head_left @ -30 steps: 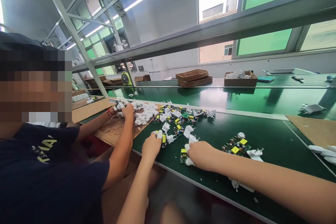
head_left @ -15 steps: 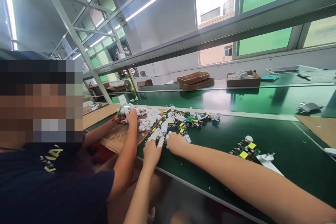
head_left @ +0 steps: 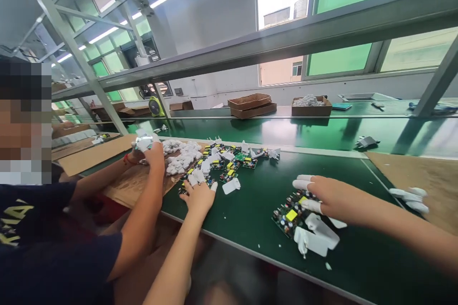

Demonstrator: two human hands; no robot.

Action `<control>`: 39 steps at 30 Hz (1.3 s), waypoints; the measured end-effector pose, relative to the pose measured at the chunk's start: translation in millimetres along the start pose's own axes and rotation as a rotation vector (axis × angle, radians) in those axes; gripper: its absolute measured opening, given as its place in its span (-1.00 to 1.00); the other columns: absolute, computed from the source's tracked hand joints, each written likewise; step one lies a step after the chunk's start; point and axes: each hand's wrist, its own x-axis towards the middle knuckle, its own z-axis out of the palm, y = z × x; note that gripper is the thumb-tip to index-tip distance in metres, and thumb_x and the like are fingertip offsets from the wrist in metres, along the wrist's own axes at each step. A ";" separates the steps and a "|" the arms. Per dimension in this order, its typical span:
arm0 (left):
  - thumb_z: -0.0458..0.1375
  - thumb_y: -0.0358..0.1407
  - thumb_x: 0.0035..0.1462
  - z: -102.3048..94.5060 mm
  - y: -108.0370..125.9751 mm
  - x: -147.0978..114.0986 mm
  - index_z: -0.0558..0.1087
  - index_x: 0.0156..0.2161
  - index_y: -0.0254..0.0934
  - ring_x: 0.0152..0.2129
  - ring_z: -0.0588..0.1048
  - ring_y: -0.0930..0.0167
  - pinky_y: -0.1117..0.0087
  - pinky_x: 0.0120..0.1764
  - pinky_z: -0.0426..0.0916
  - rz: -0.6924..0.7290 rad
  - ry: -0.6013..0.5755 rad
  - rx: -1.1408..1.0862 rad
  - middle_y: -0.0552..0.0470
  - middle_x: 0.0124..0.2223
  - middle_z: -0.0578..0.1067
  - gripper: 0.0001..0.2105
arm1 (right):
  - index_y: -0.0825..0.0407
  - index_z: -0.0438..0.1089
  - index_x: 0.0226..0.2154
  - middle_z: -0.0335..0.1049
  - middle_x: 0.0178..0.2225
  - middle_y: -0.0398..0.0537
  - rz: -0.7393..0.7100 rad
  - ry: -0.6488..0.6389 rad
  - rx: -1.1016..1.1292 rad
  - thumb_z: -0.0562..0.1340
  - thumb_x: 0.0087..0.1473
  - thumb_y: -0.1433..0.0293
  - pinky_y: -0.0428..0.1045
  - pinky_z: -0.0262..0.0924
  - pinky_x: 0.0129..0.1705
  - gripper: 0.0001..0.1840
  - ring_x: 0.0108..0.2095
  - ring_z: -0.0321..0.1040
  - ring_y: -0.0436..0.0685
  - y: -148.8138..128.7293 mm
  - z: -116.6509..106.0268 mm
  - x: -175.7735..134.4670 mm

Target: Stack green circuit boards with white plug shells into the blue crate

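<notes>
Cardboard (head_left: 139, 182) lies at the far left of the green belt (head_left: 257, 209), and a co-worker's hand (head_left: 152, 152) hovers over it with a small white part pinched in its fingers; a pile of white parts (head_left: 181, 158) sits just beside that hand; next comes a spread of circuit boards (head_left: 229, 159) with yellow blocks; your left hand (head_left: 198, 195) lies flat at the near edge of this spread, fingers splayed and capped in white, gripping nothing, a loose white shell (head_left: 231, 186) just beside it; further right, well apart, your right hand (head_left: 331, 195) hangs open above a second cluster, fingers out straight and empty, fingertips over a circuit board (head_left: 288, 213); white plug casings (head_left: 317, 238) lie touching that board on its near side.
</notes>
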 end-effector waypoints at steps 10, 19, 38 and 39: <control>0.03 -0.18 0.03 5.5 58.7 -133.7 0.38 -0.18 -0.35 0.01 0.17 0.23 0.03 0.10 -0.34 0.250 -0.064 -0.418 -0.18 -0.07 0.35 -0.69 | 0.28 0.30 -0.23 0.19 -0.11 0.23 0.355 0.039 0.327 -0.06 -0.06 0.60 0.03 0.08 -0.10 -0.65 -0.09 0.16 0.22 53.4 38.3 13.5; 0.04 -0.07 0.01 33.1 84.6 -186.5 0.26 -0.04 -0.33 0.06 0.12 0.28 0.14 0.11 -0.10 0.093 -0.207 -1.133 -0.19 0.05 0.23 -0.54 | 0.21 0.24 -0.29 0.30 -0.38 0.01 0.320 0.224 1.028 0.15 -0.12 0.24 -0.16 0.12 -0.49 -0.62 -0.44 0.26 0.01 40.9 37.9 8.7; 0.32 -0.07 -0.45 7.9 68.5 -199.5 0.30 -0.23 -0.33 -0.27 0.43 0.38 0.47 -0.20 0.34 -0.190 -0.129 -1.717 -0.07 -0.26 0.47 -0.39 | 0.05 0.10 -0.62 0.25 -0.52 0.00 0.150 0.482 0.908 0.09 -0.26 -0.07 -0.01 0.22 -0.36 -0.50 -0.46 0.21 0.12 -15.4 52.4 -70.6; 0.31 -0.07 -0.43 8.8 68.2 -199.9 0.28 -0.21 -0.32 -0.27 0.43 0.38 0.48 -0.20 0.34 -0.208 -0.119 -1.704 -0.07 -0.25 0.46 -0.39 | 0.04 0.06 -0.65 0.23 -0.55 0.00 0.199 0.516 0.868 0.05 -0.26 -0.10 0.00 0.21 -0.39 -0.47 -0.49 0.19 0.12 -20.0 54.9 -69.8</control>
